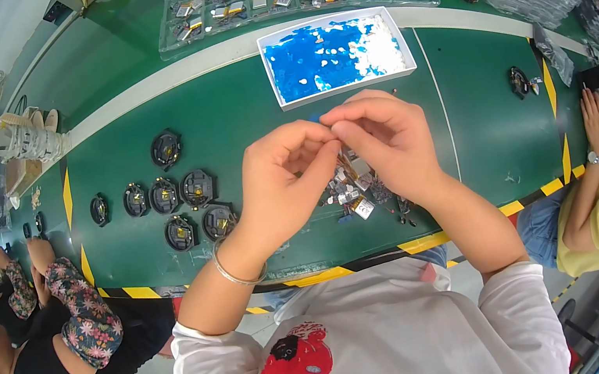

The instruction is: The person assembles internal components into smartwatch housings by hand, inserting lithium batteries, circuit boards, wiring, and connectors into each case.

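The left hand (281, 178) and right hand (393, 141) meet at the fingertips above the worktop (490, 115), thumbs and forefingers drawn together; whether they grip anything I cannot tell; the parts pile (363, 209) lies under them, toward the near edge, closer to the right hand, its pieces pointing every way; the box (347, 90) stands just beyond, long side along the far edge; black housings (197, 187) sit toward the left edge.
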`<state>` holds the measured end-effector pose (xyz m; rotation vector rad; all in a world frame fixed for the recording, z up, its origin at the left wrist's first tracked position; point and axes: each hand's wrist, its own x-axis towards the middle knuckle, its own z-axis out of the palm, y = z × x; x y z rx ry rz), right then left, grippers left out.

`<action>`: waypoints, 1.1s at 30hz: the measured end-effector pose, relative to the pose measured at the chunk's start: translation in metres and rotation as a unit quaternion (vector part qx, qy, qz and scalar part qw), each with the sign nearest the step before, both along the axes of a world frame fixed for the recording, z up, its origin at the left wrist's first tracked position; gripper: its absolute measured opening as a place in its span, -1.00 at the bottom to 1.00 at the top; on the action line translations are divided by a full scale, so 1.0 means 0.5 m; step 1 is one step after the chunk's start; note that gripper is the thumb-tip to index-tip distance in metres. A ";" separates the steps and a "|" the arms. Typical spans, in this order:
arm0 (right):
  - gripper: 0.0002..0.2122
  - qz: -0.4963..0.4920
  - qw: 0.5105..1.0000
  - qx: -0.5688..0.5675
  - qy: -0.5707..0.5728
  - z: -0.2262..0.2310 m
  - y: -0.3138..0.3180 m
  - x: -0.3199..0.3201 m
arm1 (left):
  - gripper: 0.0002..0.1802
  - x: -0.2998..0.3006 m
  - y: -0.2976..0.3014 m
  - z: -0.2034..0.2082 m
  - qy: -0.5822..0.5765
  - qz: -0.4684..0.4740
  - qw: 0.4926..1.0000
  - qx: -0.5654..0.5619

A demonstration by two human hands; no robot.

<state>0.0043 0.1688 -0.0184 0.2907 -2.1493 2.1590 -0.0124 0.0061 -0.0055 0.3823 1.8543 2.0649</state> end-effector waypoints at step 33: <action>-0.90 -0.156 0.944 0.263 0.122 0.011 -0.007 0.001 | -0.78 -0.052 -0.074 0.005 0.082 0.008 0.984 -0.159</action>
